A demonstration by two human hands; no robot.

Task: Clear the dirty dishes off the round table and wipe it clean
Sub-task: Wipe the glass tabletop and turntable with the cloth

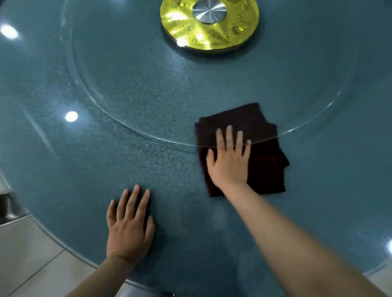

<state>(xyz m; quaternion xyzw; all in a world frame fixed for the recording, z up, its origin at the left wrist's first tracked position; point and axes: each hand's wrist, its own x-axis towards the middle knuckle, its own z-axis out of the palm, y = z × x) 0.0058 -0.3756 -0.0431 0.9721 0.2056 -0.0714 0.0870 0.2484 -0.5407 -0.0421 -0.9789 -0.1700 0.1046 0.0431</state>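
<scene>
Round table (94, 169), blue-green glossy top, glass turntable (139, 87); pale tiled floor (19, 251)

No text, label, brand, number or sign can be read anywhere in the view. The gold disc (209, 17) at the middle of the surface (143, 133) bears raised ornament around its silver hub (209, 10), but the marks are too blurred and glare-struck to tell as characters. The dark cloth (267, 157) carries no tag or print that shows.
</scene>
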